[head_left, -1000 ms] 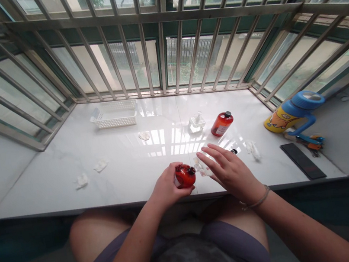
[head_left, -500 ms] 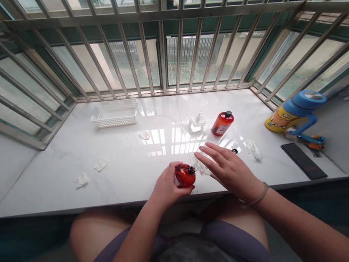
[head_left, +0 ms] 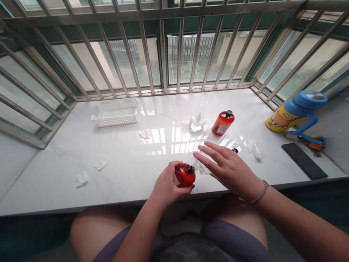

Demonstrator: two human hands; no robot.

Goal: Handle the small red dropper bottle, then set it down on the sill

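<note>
The red bottle (head_left: pixel 183 178) in your left fingers (head_left: pixel 187 190) looked like smooth, glossy, see-through plastic. The clear bottle (head_left: pixel 204 169) by your right fingers (head_left: pixel 213 156) was slick and transparent, glass or plastic, too small to tell which. Before you, the tabletop (head_left: pixel 126 160) had a polished, stone-like finish, shiny enough to mirror the window bars (head_left: pixel 146 56), themselves smooth metal with a dull sheen. The basket (head_left: pixel 116 122) looked like matt, perforated plastic; the crumpled tissue (head_left: pixel 82 179) seemed papery and rough. Your shorts (head_left: pixel 236 240) were matt cloth, your bracelet (head_left: pixel 259 197) woven cord.
</note>
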